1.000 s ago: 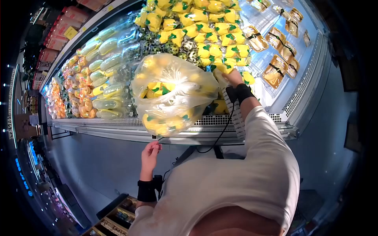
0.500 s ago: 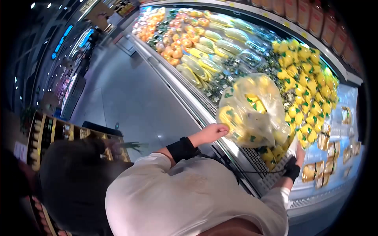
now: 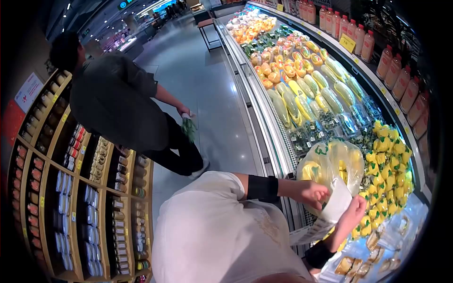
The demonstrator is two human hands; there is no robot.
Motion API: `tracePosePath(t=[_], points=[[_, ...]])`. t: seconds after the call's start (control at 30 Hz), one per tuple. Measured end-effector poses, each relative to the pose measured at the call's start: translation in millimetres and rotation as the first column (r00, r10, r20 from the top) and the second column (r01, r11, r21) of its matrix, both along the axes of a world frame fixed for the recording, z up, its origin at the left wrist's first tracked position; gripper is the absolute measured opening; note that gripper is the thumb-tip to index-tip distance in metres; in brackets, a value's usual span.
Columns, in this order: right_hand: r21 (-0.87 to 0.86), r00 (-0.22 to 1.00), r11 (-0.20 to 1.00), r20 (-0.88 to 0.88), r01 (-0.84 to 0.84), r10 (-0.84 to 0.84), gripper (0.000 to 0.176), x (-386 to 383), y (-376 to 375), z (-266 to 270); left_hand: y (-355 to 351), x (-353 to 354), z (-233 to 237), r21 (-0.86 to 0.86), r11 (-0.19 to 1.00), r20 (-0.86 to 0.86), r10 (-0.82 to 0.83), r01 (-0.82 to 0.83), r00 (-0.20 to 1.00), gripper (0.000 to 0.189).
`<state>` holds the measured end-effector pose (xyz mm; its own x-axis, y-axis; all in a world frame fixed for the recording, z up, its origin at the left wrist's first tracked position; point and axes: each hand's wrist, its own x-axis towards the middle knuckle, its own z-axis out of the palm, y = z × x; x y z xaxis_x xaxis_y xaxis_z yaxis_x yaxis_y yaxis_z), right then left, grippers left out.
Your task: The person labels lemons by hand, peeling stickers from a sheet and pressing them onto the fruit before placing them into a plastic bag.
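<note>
Both hands are over the front edge of the refrigerated produce display (image 3: 264,122). My right hand (image 3: 352,213) pinches the right edge of a white paper or label sheet (image 3: 338,200). Just left of the sheet, my left hand (image 3: 312,192) has its fingers curled; whether they grip anything is unclear. Behind my left hand, a clear plastic bag (image 3: 349,153) with yellow packs inside rests on the display. Many yellow packs with green marks (image 3: 389,174) lie to the right of the bag.
Another person (image 3: 122,104) in dark clothes walks in the aisle at left, holding green leaves (image 3: 188,128). Wooden shelves (image 3: 82,181) with jars stand at the left. Wrapped vegetables (image 3: 306,89) fill the display, and pink bottles (image 3: 330,21) line its upper shelf.
The view has swung left. My left hand has moved off the bag's left side towards the white sheet. My right hand has raised the sheet. The other person shows more fully.
</note>
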<state>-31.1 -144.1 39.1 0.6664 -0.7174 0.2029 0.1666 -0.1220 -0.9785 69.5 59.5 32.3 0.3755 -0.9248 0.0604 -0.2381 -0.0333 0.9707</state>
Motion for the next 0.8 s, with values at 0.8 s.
tracePosePath(t=[0.8], points=[[-0.617, 0.887, 0.65, -0.197, -0.444, 0.418, 0.041, 93, 168, 79, 122, 60, 51, -0.386, 0.593, -0.558, 0.46, -0.707, 0.69, 0.036]])
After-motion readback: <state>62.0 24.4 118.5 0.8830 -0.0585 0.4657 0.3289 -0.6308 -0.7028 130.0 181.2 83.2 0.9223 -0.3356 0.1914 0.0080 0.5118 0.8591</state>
